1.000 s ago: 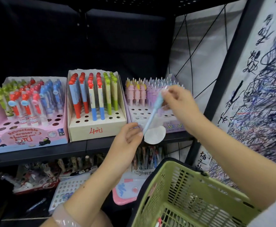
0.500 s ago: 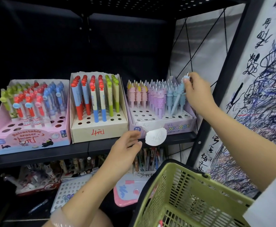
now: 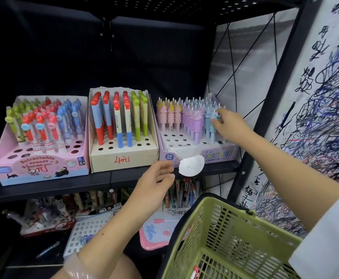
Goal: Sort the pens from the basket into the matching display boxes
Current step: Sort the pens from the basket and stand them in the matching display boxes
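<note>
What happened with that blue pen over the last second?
The right hand carried the blue unicorn pen from in front of the shelf into the unicorn box and stood it among the blue ones at the right end, fingers still on it. The left hand stayed open below the shelf edge; the green basket and other boxes kept their places.

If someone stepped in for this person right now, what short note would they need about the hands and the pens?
Right hand: pinching a light blue unicorn pen, upright at the right end of the lilac UNICORN display box.
Left hand: open, empty, hovering before the black shelf edge.
Done: this blue pen looks about seated among the other blue ones.
Left: let go, then check the green plastic basket; its contents are mostly out of view.
</note>
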Tool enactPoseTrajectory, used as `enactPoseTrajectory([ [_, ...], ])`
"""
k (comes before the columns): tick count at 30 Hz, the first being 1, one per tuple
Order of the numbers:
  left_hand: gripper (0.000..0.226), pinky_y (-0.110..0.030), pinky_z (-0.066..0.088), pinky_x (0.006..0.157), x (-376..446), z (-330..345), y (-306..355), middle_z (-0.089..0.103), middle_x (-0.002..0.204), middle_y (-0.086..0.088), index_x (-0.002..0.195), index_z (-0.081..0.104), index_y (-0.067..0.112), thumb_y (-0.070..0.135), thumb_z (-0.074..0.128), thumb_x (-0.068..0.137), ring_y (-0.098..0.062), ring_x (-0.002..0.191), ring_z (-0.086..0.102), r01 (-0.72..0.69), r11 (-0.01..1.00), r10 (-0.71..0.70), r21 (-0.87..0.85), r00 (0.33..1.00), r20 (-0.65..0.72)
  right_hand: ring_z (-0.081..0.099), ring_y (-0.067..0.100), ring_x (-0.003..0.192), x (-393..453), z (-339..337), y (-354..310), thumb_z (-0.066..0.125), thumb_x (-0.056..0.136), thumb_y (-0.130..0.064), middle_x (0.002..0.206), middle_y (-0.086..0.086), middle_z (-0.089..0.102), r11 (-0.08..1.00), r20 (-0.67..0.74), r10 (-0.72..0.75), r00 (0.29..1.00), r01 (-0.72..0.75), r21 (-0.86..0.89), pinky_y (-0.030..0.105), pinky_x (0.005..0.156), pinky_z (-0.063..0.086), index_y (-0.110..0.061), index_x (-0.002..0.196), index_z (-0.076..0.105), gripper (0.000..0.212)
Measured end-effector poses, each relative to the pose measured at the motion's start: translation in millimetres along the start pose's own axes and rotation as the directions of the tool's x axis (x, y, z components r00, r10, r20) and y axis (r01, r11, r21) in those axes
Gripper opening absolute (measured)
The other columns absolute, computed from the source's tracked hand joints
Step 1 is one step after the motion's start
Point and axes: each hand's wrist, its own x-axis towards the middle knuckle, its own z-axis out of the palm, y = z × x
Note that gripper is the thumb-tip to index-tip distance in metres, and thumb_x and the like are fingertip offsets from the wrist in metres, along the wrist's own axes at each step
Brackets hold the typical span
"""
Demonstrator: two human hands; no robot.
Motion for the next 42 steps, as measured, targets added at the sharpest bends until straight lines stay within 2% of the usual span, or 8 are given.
enactPoseTrajectory([
  [5,0.029,-0.012,0.038,0.087,-9.7,12.4,4.1,0.057,0.121,0.013,0.118,0.051,0.031,0.015,0.050,0.094,0.005,0.109,0.051,0.003,1.000,-0.002,-0.031,1.000,0.031,0.056,0.032,0.101,-26.6,-8.2,5.0,0.040,0.094,-0.010,0.115,0.022,0.061,0.992,0.197,-0.007,0.980,0.032,-0.121,0.028,0.081,0.041,-0.003,0.135,0.044,0.041],
  [9,0.033,-0.018,0.038,0.097,-29.2,34.6,-3.7,0.056,0.123,0.004,0.125,0.051,0.018,0.009,0.050,0.093,-0.005,0.114,0.051,0.004,1.000,0.000,-0.028,0.994,0.112,0.056,0.026,0.107,-75.7,-8.0,11.9,0.044,0.095,-0.017,0.121,0.013,0.061,0.999,0.099,-0.034,0.995,0.036,-0.020,0.027,0.091,0.040,-0.009,0.130,0.052,0.037],
  [13,0.032,-0.012,0.037,0.094,-53.0,64.0,-32.3,0.054,0.122,0.003,0.126,0.048,0.017,0.011,0.049,0.094,-0.004,0.112,0.048,0.012,0.997,-0.031,0.073,0.964,0.264,0.061,0.024,0.098,-152.7,14.8,42.9,0.048,0.094,-0.017,0.104,0.006,0.067,0.999,0.202,-0.044,0.978,0.041,0.018,0.021,0.078,0.039,-0.011,0.116,0.062,0.027],
  [19,0.035,-0.021,0.033,0.098,-75.0,103.2,-68.7,0.047,0.127,0.007,0.131,0.045,0.021,0.023,0.047,0.096,-0.005,0.119,0.042,0.087,0.960,-0.219,0.265,0.825,0.521,0.057,0.031,0.111,-292.8,82.7,136.2,0.046,0.094,-0.019,0.120,0.016,0.060,0.938,0.706,0.339,0.622,-0.168,-0.303,0.036,0.090,0.046,-0.004,0.118,0.056,0.031],
  [28,0.024,-0.014,0.038,0.083,-79.7,119.1,-93.9,0.053,0.109,0.015,0.119,0.052,0.026,0.022,0.047,0.096,-0.003,0.104,0.050,0.116,0.941,-0.284,0.318,0.782,0.555,0.053,0.032,0.116,-387.2,110.3,196.3,0.042,0.096,-0.027,0.129,0.018,0.054,0.703,0.607,0.706,0.365,-0.466,-0.538,0.034,0.091,0.044,-0.006,0.137,0.038,0.047],
  [31,0.018,-0.011,0.038,0.081,-78.4,118.6,-96.5,0.054,0.110,0.018,0.109,0.052,0.034,0.023,0.046,0.096,0.004,0.101,0.050,0.148,0.948,-0.286,0.281,0.781,0.556,0.041,0.037,0.129,-387.6,132.3,185.8,0.041,0.094,-0.048,0.142,0.027,0.035,0.645,0.606,0.740,0.290,-0.561,-0.519,0.041,0.104,0.037,-0.002,0.147,0.006,0.079],
  [35,0.022,-0.006,0.037,0.078,-80.8,116.6,-98.9,0.056,0.113,0.016,0.115,0.054,0.030,0.021,0.046,0.096,0.008,0.102,0.049,0.187,0.950,-0.298,0.252,0.787,0.540,0.029,0.042,0.132,-392.5,156.8,165.0,0.048,0.087,-0.059,0.146,0.028,0.021,0.671,0.606,0.725,0.327,-0.534,-0.515,0.044,0.105,0.030,-0.015,0.149,-0.008,0.094],
  [42,0.019,-0.017,0.039,0.089,-83.8,115.7,-99.0,0.058,0.113,0.018,0.108,0.054,0.037,0.025,0.047,0.095,0.004,0.107,0.051,0.221,0.951,-0.306,0.217,0.778,0.549,0.034,0.039,0.128,-402.2,164.9,166.1,0.061,0.086,-0.017,0.141,0.022,0.030,0.712,0.566,0.700,0.436,-0.492,-0.501,0.045,0.100,0.039,-0.025,0.148,-0.011,0.096],
])
